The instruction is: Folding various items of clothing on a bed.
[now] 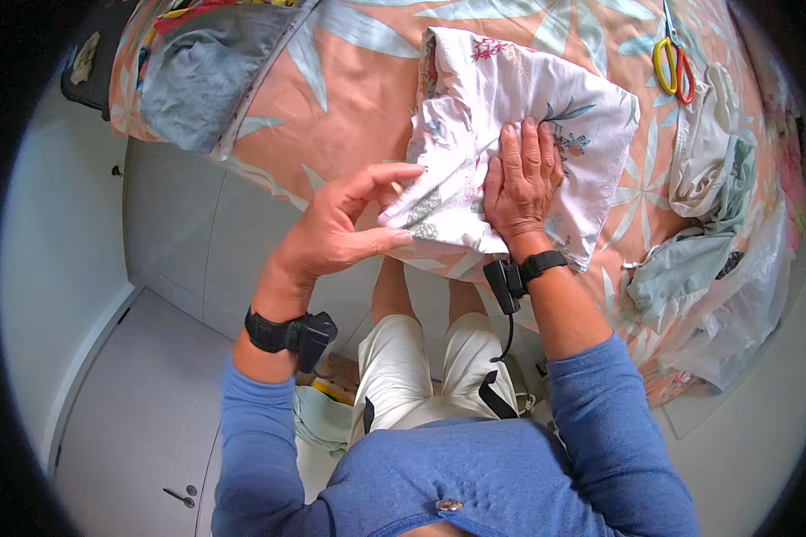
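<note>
A white floral cloth (591,166) with pink and grey-green prints lies folded at the edge of the bed, its left side bunched in layers. My left hand (345,219) is at the near left corner of the fold, thumb and index finger curled around the cloth's edge and holding it. My right hand (521,179) lies flat on top of the cloth, fingers stretched out and pointing away from me, pressing on it without grasping. The cloth's underside is hidden.
The bed (367,107) has an orange leaf-patterned sheet. A grey-blue folded fabric (192,89) lies far left. Scissors (674,67) with yellow and red handles, a whitish cloth (703,152), a pale green cloth (676,273) and a clear plastic bag (734,313) are at the right.
</note>
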Demonstrator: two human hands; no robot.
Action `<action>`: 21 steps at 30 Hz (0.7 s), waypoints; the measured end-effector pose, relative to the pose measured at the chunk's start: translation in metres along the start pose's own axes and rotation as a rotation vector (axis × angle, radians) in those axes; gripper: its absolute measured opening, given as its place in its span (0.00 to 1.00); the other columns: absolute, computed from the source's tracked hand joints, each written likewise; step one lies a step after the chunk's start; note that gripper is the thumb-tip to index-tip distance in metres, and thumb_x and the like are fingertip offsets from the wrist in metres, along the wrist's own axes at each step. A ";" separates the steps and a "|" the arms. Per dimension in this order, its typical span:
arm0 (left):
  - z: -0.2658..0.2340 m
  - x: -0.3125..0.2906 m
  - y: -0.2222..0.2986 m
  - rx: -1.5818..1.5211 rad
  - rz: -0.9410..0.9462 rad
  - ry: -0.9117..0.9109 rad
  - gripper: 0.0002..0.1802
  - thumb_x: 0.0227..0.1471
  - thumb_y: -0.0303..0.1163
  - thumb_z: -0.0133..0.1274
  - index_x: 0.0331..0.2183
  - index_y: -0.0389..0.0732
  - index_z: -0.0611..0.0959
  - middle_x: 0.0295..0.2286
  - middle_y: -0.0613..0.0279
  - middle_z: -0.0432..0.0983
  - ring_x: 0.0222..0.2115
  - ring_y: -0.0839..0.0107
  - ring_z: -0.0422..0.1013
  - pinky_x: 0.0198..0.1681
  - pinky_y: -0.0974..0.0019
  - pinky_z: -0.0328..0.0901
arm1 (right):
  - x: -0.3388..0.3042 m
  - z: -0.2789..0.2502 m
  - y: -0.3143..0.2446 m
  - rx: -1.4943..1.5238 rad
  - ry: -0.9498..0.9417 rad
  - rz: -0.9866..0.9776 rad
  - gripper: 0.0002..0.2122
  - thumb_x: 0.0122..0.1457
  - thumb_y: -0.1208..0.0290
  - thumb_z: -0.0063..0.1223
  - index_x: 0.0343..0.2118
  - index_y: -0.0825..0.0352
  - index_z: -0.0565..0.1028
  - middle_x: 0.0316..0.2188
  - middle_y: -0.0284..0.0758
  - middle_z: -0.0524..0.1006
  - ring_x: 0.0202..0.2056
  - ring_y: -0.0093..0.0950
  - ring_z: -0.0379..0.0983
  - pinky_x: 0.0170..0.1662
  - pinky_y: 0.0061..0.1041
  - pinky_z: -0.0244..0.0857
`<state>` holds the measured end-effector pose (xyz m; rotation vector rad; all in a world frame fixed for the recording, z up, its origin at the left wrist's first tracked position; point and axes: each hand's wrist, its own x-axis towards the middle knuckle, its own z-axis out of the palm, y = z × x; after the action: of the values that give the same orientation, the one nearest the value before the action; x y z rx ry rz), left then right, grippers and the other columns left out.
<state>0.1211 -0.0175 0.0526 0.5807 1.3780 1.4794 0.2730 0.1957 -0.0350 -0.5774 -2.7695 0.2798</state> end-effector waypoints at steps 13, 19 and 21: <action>0.001 -0.013 -0.016 0.199 -0.217 0.351 0.28 0.47 0.20 0.58 0.52 0.37 0.74 0.27 0.75 0.69 0.27 0.86 0.62 0.33 0.81 0.59 | 0.000 0.000 0.000 -0.004 -0.002 -0.003 0.20 0.55 0.66 0.51 0.52 0.61 0.72 0.58 0.42 0.65 0.61 0.44 0.55 0.61 0.45 0.46; -0.014 -0.023 -0.020 0.280 -0.277 0.458 0.15 0.49 0.25 0.59 0.42 0.36 0.80 0.23 0.75 0.68 0.23 0.86 0.59 0.29 0.81 0.61 | -0.001 0.001 0.001 0.003 0.007 -0.006 0.20 0.55 0.66 0.51 0.52 0.61 0.72 0.58 0.42 0.65 0.61 0.45 0.55 0.61 0.45 0.46; -0.007 -0.022 -0.024 0.122 -0.283 0.514 0.13 0.51 0.32 0.60 0.37 0.36 0.79 0.24 0.73 0.70 0.23 0.86 0.62 0.27 0.79 0.63 | 0.000 0.002 0.001 0.008 0.012 -0.003 0.20 0.55 0.66 0.51 0.52 0.61 0.72 0.58 0.42 0.65 0.61 0.45 0.56 0.61 0.45 0.47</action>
<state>0.1318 -0.0436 0.0347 0.0631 1.8692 1.3678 0.2730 0.1959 -0.0368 -0.5708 -2.7560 0.2853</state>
